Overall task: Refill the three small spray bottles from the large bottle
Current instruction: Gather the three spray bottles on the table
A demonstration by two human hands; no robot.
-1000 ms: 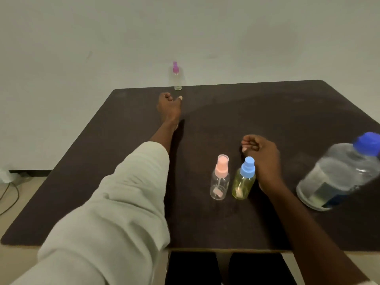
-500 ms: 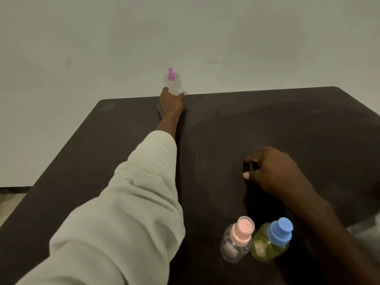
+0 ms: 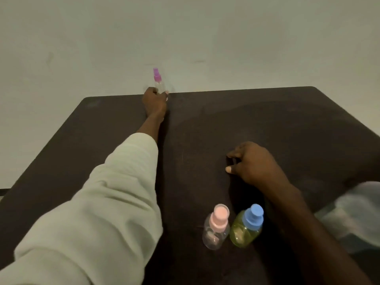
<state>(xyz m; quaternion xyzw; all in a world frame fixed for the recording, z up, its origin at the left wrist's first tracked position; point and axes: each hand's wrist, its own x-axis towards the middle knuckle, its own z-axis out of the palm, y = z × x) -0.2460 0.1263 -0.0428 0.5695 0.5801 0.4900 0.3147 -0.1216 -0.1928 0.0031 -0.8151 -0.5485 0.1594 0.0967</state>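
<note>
A small clear spray bottle with a purple top (image 3: 158,82) stands at the table's far edge. My left hand (image 3: 155,102) is stretched out to it and its fingers curl round the bottle's lower body. A clear bottle with a pink cap (image 3: 216,227) and a yellow-green bottle with a blue cap (image 3: 246,226) stand side by side near me. My right hand (image 3: 250,162) rests on the table beyond them, fingers loosely curled, holding nothing. The large clear bottle (image 3: 357,214) shows blurred at the right edge, partly cut off.
The dark table (image 3: 277,124) runs up to a plain pale wall (image 3: 226,38). Its far edge lies right under the purple-topped bottle. A strip of floor shows at the far left.
My left hand reached further to the far edge and closed round the purple-topped bottle. My right hand stayed resting on the table. The camera view tilted, bringing the large bottle partly back into sight.
</note>
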